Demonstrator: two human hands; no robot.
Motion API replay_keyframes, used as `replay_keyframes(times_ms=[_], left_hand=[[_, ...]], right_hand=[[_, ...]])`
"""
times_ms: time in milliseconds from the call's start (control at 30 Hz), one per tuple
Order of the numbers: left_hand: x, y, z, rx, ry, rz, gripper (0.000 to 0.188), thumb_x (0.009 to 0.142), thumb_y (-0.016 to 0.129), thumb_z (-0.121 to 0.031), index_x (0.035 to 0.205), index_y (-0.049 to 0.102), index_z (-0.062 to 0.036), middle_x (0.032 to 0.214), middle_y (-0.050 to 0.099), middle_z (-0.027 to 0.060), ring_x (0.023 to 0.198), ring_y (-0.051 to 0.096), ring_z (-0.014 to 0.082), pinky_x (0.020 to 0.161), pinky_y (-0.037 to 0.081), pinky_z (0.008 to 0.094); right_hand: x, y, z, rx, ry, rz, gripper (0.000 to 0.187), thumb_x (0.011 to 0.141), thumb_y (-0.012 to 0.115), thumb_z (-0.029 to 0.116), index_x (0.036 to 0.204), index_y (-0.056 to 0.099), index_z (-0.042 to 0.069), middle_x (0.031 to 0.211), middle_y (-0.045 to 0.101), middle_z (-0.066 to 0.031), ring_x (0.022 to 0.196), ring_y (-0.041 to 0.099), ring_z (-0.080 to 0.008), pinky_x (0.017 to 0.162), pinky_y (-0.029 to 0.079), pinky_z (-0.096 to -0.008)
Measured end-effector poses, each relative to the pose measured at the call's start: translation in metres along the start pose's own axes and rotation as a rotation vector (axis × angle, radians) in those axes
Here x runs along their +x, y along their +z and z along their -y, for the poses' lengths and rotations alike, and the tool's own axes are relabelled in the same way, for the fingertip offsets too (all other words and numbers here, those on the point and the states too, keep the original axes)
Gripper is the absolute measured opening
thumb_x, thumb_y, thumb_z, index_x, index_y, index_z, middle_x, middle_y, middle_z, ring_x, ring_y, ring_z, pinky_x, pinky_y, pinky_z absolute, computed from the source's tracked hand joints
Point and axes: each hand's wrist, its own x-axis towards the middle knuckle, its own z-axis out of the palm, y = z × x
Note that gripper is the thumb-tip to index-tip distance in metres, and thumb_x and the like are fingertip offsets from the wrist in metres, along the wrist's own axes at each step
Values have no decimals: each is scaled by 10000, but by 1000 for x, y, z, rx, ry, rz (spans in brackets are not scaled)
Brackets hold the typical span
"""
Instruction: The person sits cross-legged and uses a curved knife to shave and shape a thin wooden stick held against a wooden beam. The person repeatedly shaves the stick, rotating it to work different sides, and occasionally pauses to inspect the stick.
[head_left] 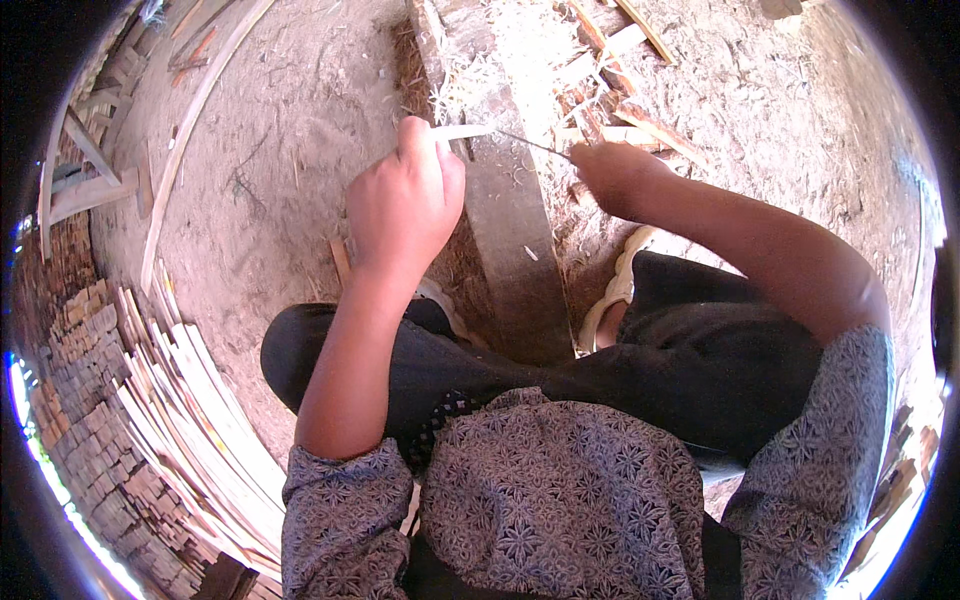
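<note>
My left hand is closed around a pale wooden stick, whose free end points right above a wide grey plank. My right hand makes a fist at the right of the plank. From it a knife reaches left, its thin dark blade seen nearly edge-on and its handle hidden in the fingers. Blade tip and stick end meet or nearly meet; I cannot tell whether they touch. Curly wood shavings lie on the plank's far part, beyond both hands.
The plank runs away from me between my feet. Wood offcuts lie on the dirt floor at the far right. Long pale strips and a stack of short wood pieces stand at my left. A long curved strip lies farther off.
</note>
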Motion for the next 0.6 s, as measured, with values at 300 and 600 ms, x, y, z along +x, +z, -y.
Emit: replay_keyframes(times_ms=[300,600], left_hand=[[-6,0,4,-57,-65,17,158,953,543,-222,961,506,-68,654,628,199,621,641,438,546,475,552],[-2,1,8,-50,-72,3,145,950,546,-208,934,525,-66,649,628,199,615,643,433,535,470,542]], right_hand=[[-14,-54,51,400,-253,-403,287,1030,516,186,1255,499,8,862,678,-250,820,672,-457,727,524,-534],[1,-3,-6,106,-33,-37,240,1010,503,180,1154,520,-11,881,690,-254,855,701,-424,755,563,-508]])
